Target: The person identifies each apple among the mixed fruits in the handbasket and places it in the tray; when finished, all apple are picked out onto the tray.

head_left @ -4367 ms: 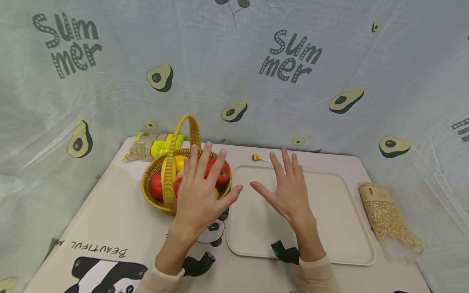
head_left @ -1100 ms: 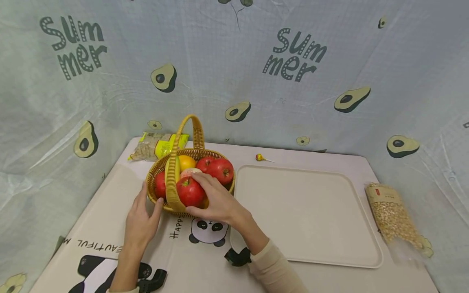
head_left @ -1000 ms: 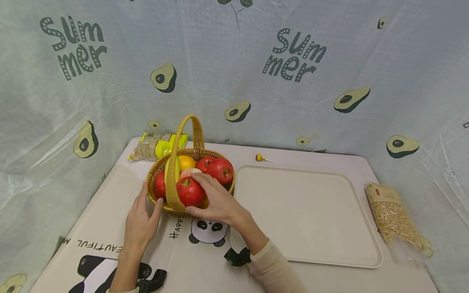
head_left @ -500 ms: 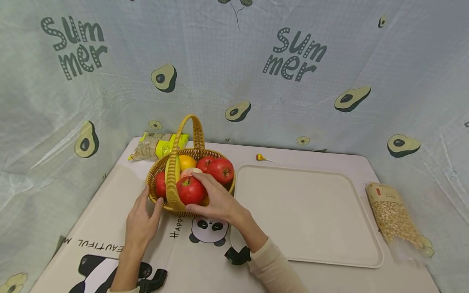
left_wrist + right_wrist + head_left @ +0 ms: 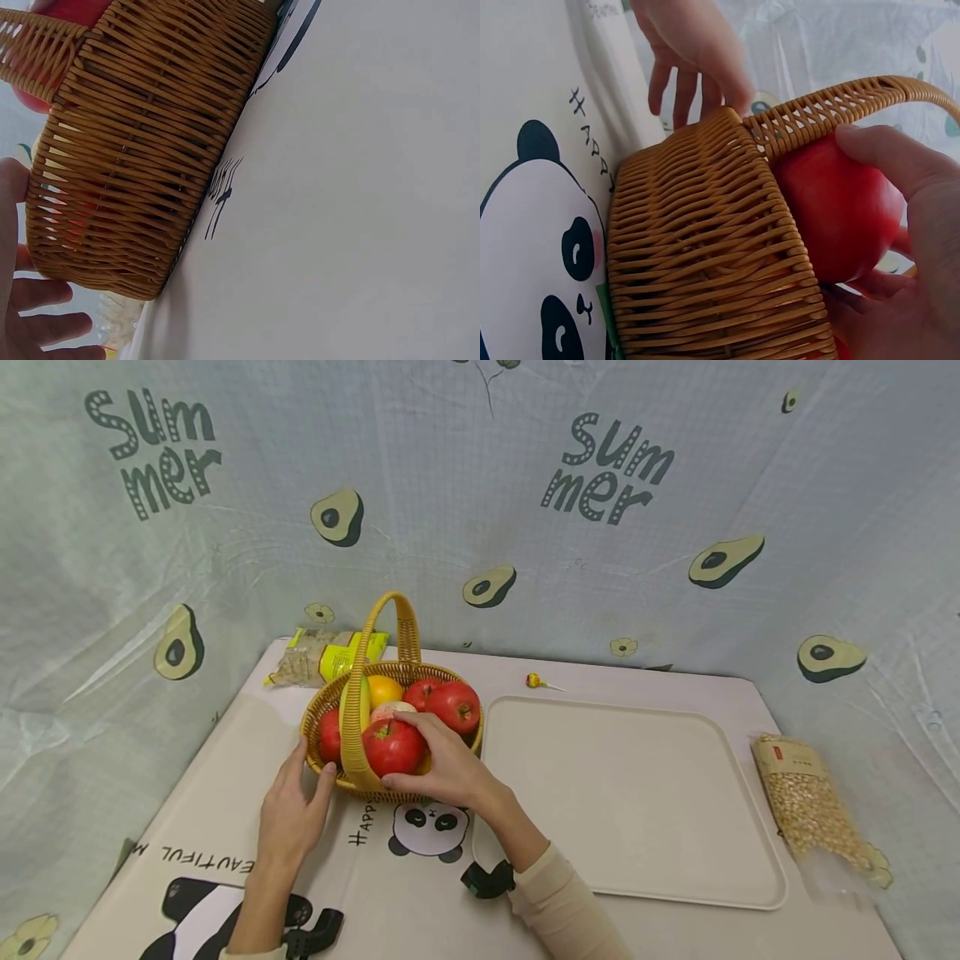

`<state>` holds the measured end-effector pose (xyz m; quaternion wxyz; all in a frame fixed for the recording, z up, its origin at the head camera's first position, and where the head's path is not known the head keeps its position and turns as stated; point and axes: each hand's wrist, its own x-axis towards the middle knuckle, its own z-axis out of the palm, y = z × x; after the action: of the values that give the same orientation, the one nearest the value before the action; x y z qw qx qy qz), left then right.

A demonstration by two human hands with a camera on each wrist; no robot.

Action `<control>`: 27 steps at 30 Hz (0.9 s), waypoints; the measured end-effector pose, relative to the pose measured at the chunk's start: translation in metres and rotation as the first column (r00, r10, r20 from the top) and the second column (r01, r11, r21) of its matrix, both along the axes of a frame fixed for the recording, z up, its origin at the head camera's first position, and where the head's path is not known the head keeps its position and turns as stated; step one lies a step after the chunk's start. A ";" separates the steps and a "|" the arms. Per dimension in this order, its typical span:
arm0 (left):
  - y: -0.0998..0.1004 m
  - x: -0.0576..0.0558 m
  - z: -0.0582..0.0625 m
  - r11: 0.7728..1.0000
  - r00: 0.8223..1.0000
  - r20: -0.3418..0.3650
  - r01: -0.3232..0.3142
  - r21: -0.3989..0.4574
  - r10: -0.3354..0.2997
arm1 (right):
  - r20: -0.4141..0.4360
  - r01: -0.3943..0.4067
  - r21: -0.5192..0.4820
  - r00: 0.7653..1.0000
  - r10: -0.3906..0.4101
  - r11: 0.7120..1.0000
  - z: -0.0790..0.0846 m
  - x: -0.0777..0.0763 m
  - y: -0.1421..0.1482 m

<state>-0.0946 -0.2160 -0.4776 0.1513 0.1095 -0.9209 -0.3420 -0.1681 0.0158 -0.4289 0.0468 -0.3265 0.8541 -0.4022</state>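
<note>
Apple (image 5: pixel 392 747) gripped, not yet out of basket (image 5: pixel 705 247).
Right hand (image 5: pixel 453 768) holds it; relaxed left hand (image 5: pixel 292 818) touches wicker; other fruit (image 5: pixel 457 707) waits.

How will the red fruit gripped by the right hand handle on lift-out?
The red fruit looks smooth and glossy, so perhaps a bit slippery. Its rounded shape suggests it may roll if set down. No visible dents: probably firm.
</note>
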 end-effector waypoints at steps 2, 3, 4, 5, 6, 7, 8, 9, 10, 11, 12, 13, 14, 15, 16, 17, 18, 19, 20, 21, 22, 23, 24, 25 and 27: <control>0.000 0.000 0.000 1.000 1.000 0.002 0.001 -0.001 -0.001 | -0.005 0.006 -0.019 1.000 -0.006 1.000 -0.001 0.000 0.000; 0.000 -0.001 0.000 1.000 1.000 0.003 0.002 -0.001 -0.002 | -0.009 0.008 -0.024 1.000 -0.008 1.000 -0.001 0.000 0.000; 0.001 -0.001 0.000 1.000 1.000 0.002 0.003 -0.001 -0.003 | -0.013 0.010 -0.028 1.000 -0.010 1.000 -0.001 0.000 0.000; 0.001 -0.001 0.000 1.000 1.000 0.001 0.004 -0.002 -0.004 | -0.018 0.012 -0.031 1.000 -0.012 0.999 -0.001 0.000 0.000; 0.001 -0.001 0.000 1.000 1.000 0.000 0.005 -0.003 -0.005 | -0.022 0.014 -0.036 1.000 -0.015 0.999 -0.001 0.000 0.000; 0.001 -0.001 0.000 1.000 1.000 -0.002 0.006 -0.004 -0.006 | -0.024 0.016 -0.044 1.000 -0.018 0.999 -0.001 0.001 0.000; 0.000 0.000 0.000 1.000 1.000 -0.004 0.007 -0.004 -0.007 | -0.026 0.018 -0.051 0.999 -0.020 0.999 -0.001 0.001 0.001; 0.000 0.000 -0.001 1.000 1.000 -0.007 0.007 -0.004 -0.007 | -0.028 0.020 -0.060 0.999 -0.022 0.998 0.000 0.001 0.001; 0.000 0.000 -0.001 1.000 1.000 -0.011 0.008 -0.004 -0.008 | -0.031 0.021 -0.071 0.999 -0.024 0.997 0.001 0.001 0.001; 0.000 0.000 -0.001 1.000 1.000 -0.013 0.009 -0.003 -0.009 | -0.032 0.024 -0.082 0.999 -0.026 0.996 0.002 0.002 0.002; 0.000 0.000 -0.001 1.000 1.000 -0.015 0.009 -0.002 -0.009 | -0.032 0.025 -0.093 0.999 -0.028 0.995 0.002 0.002 0.003; 0.000 0.000 -0.002 1.000 1.000 -0.017 0.009 -0.001 -0.009 | -0.032 0.026 -0.106 0.999 -0.029 0.994 0.003 0.002 0.003; 0.000 0.000 -0.002 1.000 1.000 -0.018 0.009 0.000 -0.009 | -0.032 0.028 -0.114 0.999 -0.031 0.993 0.004 0.002 0.004; 0.000 0.000 -0.002 1.000 1.000 -0.019 0.009 0.001 -0.009 | -0.032 0.030 -0.123 0.999 -0.034 0.992 0.005 0.003 0.005; 0.000 0.000 -0.002 1.000 1.000 -0.019 0.008 0.000 -0.008 | -0.032 0.033 -0.131 0.999 -0.037 0.991 0.007 0.003 0.006; 0.000 0.000 -0.002 1.000 1.000 -0.018 0.008 0.000 -0.008 | -0.030 0.037 -0.138 0.999 -0.042 0.990 0.008 0.003 0.007; 0.000 0.000 -0.002 1.000 1.000 -0.018 0.007 -0.001 -0.007 | -0.029 0.039 -0.146 0.999 -0.044 0.988 0.009 0.003 0.008; 0.000 0.000 -0.002 1.000 1.000 -0.020 0.006 -0.002 -0.006 | -0.028 0.043 -0.154 0.998 -0.047 0.987 0.011 0.004 0.009; 0.000 0.000 -0.002 1.000 1.000 -0.023 0.005 -0.004 -0.005 | -0.029 0.047 -0.159 0.998 -0.052 0.986 0.012 0.004 0.011; 0.000 0.000 -0.002 1.000 1.000 -0.025 0.005 -0.005 -0.005 | -0.031 0.050 -0.166 0.998 -0.056 0.985 0.013 0.004 0.012; 0.000 0.000 -0.002 1.000 1.000 -0.026 0.004 -0.007 -0.004 | -0.032 0.053 -0.173 0.998 -0.059 0.984 0.015 0.004 0.013; 0.000 0.000 -0.002 1.000 1.000 -0.029 0.004 -0.008 -0.004 | -0.035 0.056 -0.180 0.997 -0.064 0.982 0.016 0.004 0.014; 0.000 0.000 -0.002 1.000 0.999 -0.032 0.003 -0.008 -0.004 | -0.039 0.057 -0.190 0.997 -0.066 0.980 0.017 0.003 0.016; 0.000 0.000 -0.002 1.000 0.999 -0.035 0.003 -0.008 -0.004 | -0.042 0.058 -0.199 0.997 -0.068 0.978 0.018 0.003 0.018; 0.000 0.000 -0.002 1.000 0.999 -0.037 0.004 -0.009 -0.004 | -0.050 0.056 -0.223 0.996 -0.069 0.973 0.020 0.002 0.021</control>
<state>-0.0944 -0.2164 -0.4792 0.1680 0.1006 -0.9197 -0.3404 -0.1660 0.0367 -0.4090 -0.0271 -0.3140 0.8148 -0.4865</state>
